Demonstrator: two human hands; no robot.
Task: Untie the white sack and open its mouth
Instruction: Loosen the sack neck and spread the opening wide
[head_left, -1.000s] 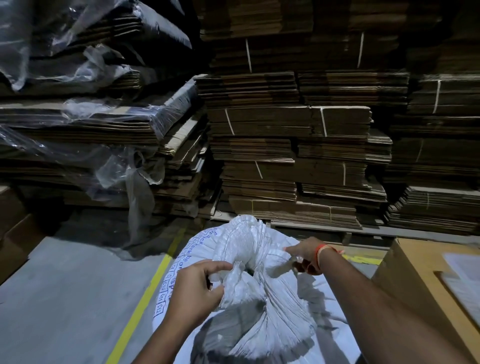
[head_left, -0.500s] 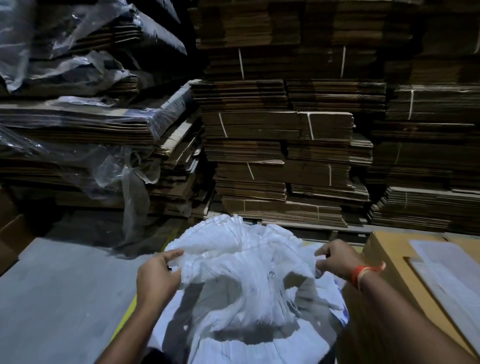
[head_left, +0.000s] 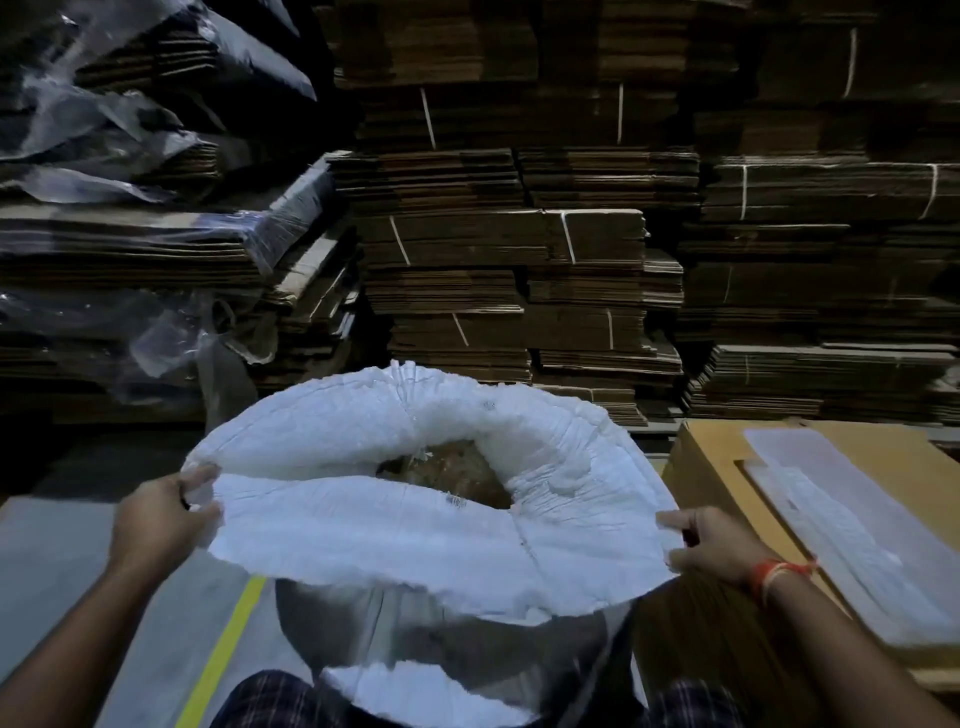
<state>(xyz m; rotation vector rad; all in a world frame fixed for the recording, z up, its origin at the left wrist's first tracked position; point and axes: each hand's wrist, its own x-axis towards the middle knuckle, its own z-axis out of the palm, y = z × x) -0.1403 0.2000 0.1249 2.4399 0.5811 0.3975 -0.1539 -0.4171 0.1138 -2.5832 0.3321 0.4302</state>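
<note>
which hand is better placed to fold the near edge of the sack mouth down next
Probably the left hand. It grips the white sack right where the near flap begins, beside the open floor. The right hand holds the opposite rim, hemmed in by the cardboard box.

Both arms extended forward, spread wide apart. Left hand (head_left: 158, 519) closed in a pinch grip, thumb on top, knuckles outward. Right hand (head_left: 714, 543) likewise clenched, fingers curled under, orange thread band (head_left: 779, 574) on wrist. Forearms angled inward from lower corners.
</note>
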